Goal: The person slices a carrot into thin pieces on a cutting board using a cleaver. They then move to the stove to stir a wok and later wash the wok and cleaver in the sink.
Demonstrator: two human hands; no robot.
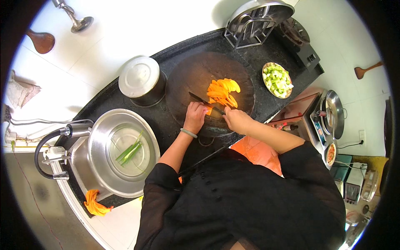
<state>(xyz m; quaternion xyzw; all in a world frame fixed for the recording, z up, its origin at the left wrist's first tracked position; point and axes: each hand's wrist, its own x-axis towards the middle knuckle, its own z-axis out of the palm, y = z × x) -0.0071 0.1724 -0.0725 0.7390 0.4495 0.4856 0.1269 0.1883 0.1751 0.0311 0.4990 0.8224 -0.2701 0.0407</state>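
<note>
My right hand grips the handle of a dark-bladed kitchen knife. The blade points up and to the left, close along the fingertips of my left hand. Under those fingers is an orange carrot piece, pressed against the round wooden chopping board; most of it is hidden by the hand and blade. A heap of carrot slices lies on the board just beyond the knife. A pale bangle circles my left wrist.
A plate of chopped green vegetable stands right of the board. To the left are a lidded pot and a steel basin holding green stalks, near a faucet. A metal rack holds pan lids behind; an orange cloth hangs at lower left.
</note>
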